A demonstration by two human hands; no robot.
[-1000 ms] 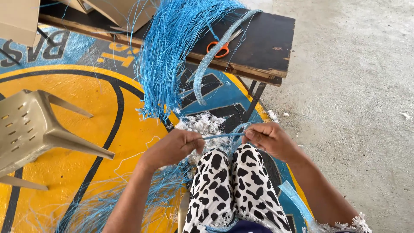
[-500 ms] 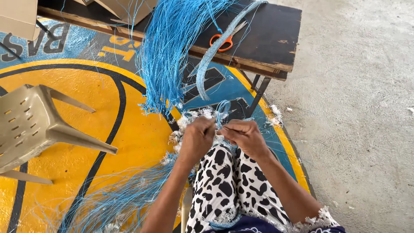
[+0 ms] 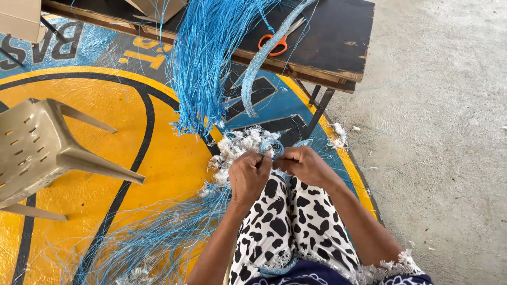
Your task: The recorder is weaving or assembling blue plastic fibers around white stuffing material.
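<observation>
My left hand and my right hand meet above my knees, which are in black-and-white spotted trousers. Both pinch a short looped piece of blue cord between the fingers. Just beyond the hands lies a pile of white frayed scraps on the floor. A thick bundle of blue strings hangs off the dark wooden bench ahead. A flat braided blue strip dangles beside it.
Orange-handled scissors lie on the bench. A beige plastic chair lies tipped over at the left. Loose blue strands spread over the yellow and blue painted floor. Bare concrete is on the right. A cardboard box sits top left.
My hands came together from a spread position, where they stretched a cord between them. They now hold it bunched in a small loop.
</observation>
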